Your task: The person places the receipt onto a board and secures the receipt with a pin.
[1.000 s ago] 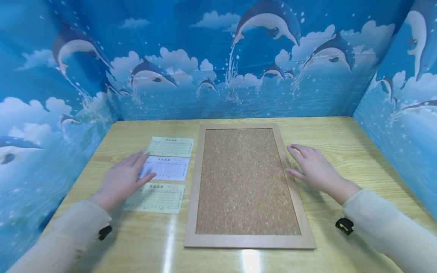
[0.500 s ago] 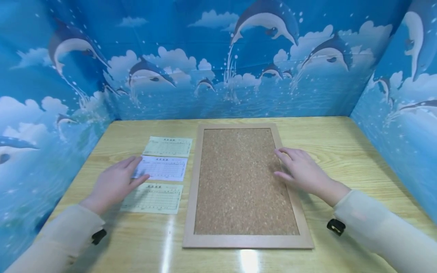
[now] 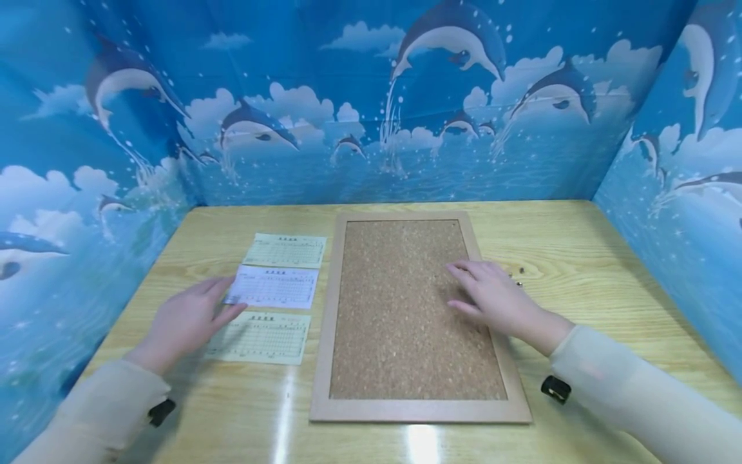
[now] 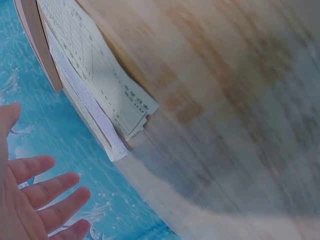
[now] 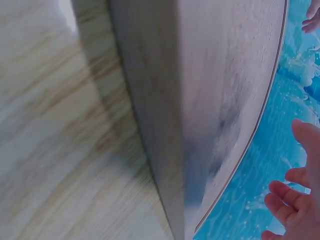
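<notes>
A cork board with a light wooden frame lies flat on the table. Over its right part hovers my right hand, fingers extended and holding nothing. Three printed slips lie in a column left of the board: a green slip at the back, a pale violet slip in the middle and another green slip in front. My left hand is by their left ends, its thumb partly covering the front slip. In the left wrist view my left hand has its fingers spread and grips nothing.
Several small metallic pins lie on the wood-grain table, right of the board. A blue dolphin-print curtain encloses the back and both sides.
My right hand has moved left from the board's right edge to above the cork, and the small pins now show behind it. My left hand has drawn back slightly left and nearer.
</notes>
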Available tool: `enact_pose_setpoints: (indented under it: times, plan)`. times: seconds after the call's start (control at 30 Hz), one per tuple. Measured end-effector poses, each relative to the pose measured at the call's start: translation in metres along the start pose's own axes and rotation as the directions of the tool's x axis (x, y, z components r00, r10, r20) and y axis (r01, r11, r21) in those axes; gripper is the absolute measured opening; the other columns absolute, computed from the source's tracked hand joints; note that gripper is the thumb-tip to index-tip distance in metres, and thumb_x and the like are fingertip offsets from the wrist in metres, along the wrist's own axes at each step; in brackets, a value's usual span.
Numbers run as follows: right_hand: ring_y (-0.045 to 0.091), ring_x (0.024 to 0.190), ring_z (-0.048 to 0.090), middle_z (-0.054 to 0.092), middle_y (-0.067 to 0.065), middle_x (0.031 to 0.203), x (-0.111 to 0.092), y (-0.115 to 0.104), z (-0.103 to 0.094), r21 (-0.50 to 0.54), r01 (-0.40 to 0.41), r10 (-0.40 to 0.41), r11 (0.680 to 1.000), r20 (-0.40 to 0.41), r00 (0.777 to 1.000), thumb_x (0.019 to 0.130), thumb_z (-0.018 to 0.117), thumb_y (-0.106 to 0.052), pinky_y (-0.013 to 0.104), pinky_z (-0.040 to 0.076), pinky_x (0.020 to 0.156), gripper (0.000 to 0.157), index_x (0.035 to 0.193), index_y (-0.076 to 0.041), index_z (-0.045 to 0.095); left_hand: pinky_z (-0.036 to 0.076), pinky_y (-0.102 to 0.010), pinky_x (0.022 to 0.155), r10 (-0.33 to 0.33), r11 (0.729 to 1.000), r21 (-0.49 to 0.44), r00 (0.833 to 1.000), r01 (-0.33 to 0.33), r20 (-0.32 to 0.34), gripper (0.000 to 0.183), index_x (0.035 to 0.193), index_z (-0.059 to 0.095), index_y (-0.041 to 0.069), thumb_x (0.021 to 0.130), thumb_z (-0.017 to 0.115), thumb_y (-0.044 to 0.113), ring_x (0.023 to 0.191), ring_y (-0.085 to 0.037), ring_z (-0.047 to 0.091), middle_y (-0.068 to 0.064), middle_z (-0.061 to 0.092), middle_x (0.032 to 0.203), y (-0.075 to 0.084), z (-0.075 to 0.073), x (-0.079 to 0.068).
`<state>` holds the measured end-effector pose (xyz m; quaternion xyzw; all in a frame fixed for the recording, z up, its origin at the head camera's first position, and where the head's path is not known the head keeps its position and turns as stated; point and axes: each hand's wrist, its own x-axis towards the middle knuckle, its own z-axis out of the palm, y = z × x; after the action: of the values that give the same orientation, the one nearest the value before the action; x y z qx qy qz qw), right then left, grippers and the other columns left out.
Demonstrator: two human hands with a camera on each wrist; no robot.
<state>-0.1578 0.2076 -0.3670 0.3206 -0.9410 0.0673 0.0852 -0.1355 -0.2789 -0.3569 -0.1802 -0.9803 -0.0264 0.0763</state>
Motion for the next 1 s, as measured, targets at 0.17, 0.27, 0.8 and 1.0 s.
enact_pose_setpoints:
  times: [0.17,0.27,0.8,1.0]
  plan:
    - [0.037,0.117,0.047,0.051,0.021,0.128,0.005,-0.009,0.0,0.013,0.006,-0.006,1.0,0.009,1.0,0.087,0.064,-0.038,0.05,0.033,0.1,0.065,0.134,0.004,0.046,0.041,-0.059,0.086,-0.022,1.0,-0.015,1.0,0.022,0.015,0.061,0.132,0.047,-0.005,0.09,0.059,0.039,0.108,-0.048,0.051,-0.03,0.053,0.122,-0.001,0.0,-0.002]
    - [0.036,0.118,0.046,0.051,0.021,0.128,0.008,-0.015,0.0,0.027,0.024,-0.025,0.999,0.012,1.0,0.088,0.064,-0.038,0.05,0.033,0.101,0.064,0.134,0.003,0.046,0.04,-0.06,0.087,-0.036,0.999,-0.028,0.999,0.036,0.015,0.059,0.13,0.049,-0.005,0.091,0.059,0.039,0.109,-0.049,0.05,-0.03,0.053,0.121,-0.002,0.0,-0.004]
    - [0.032,0.12,0.047,0.051,0.016,0.13,0.018,-0.041,0.004,0.09,0.06,-0.064,0.994,0.043,0.997,0.088,0.064,-0.037,0.048,0.034,0.101,0.061,0.134,-0.001,0.048,0.04,-0.062,0.085,-0.105,0.992,-0.059,0.991,0.11,0.089,0.063,0.128,0.051,-0.006,0.093,0.051,0.047,0.108,-0.05,0.049,-0.03,0.051,0.124,-0.006,-0.001,-0.014]
    - [0.03,0.118,0.049,0.053,0.015,0.128,0.027,-0.057,0.006,0.073,0.089,-0.093,0.993,0.054,0.994,0.088,0.063,-0.037,0.045,0.036,0.1,0.059,0.132,-0.001,0.05,0.04,-0.062,0.085,-0.111,0.991,-0.055,0.986,0.119,0.123,0.062,0.128,0.05,-0.005,0.093,0.052,0.045,0.108,-0.05,0.049,-0.03,0.051,0.125,-0.003,-0.004,-0.018]
